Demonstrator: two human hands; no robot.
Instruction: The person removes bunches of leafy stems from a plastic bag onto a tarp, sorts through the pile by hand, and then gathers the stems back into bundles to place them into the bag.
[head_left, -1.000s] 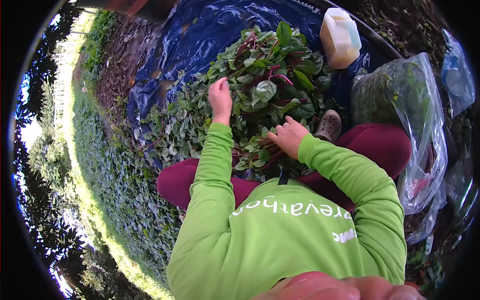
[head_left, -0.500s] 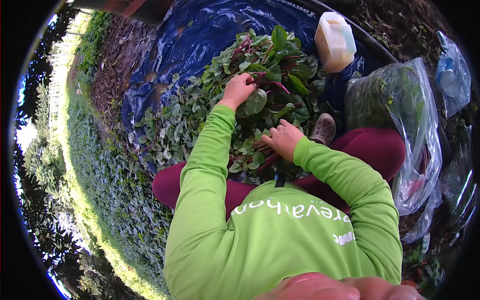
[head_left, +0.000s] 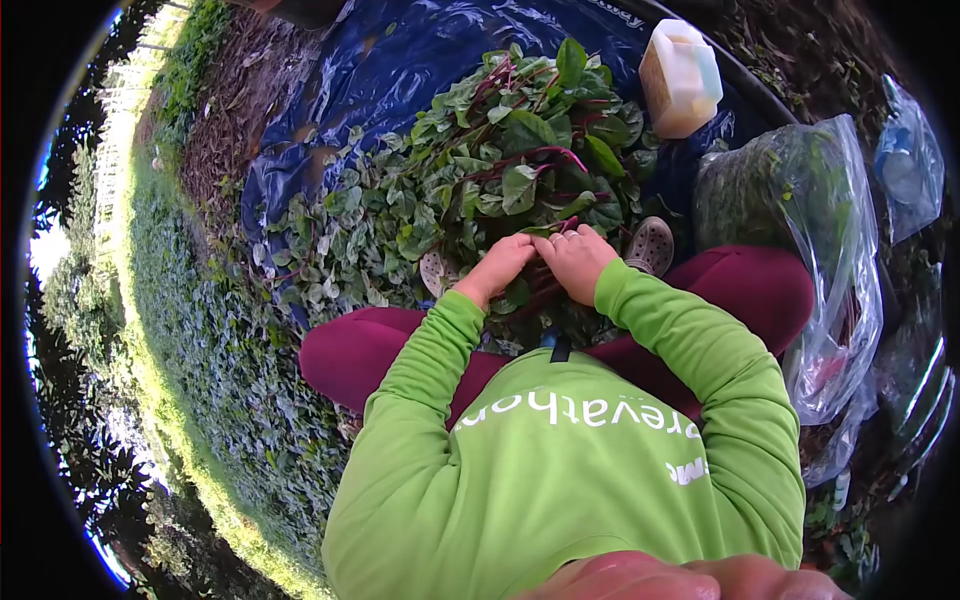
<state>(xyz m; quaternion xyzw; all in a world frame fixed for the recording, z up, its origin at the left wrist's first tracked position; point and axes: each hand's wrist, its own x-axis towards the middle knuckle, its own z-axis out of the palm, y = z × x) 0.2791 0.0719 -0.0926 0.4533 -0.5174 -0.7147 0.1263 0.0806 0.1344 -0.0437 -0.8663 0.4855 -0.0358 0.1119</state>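
Observation:
My left hand (head_left: 506, 264) and my right hand (head_left: 578, 262) meet in front of my lap, fingertips touching. Between their fingers is a leafy stem (head_left: 552, 229), pinched, its leaf pointing up and away. My right hand is also curled over a bunch of red-purple stems (head_left: 541, 292), partly hidden under the fingers and hanging below them. Just beyond both hands rises a big heap of leafy greens (head_left: 480, 150) with purplish stems, lying on a blue plastic sheet (head_left: 430, 50).
A white plastic jug (head_left: 682, 80) stands to the right of the heap. Further right is a clear plastic bag (head_left: 790, 200) packed with greens, with another clear bag (head_left: 908, 150) beyond. My shoes (head_left: 651, 247) flank the near side of the heap. Low plants (head_left: 220, 330) cover the ground at left.
My left hand has come back from the heap towards me and joined my right hand, bringing a leafy stem. The right hand has turned slightly and stayed near the bunch.

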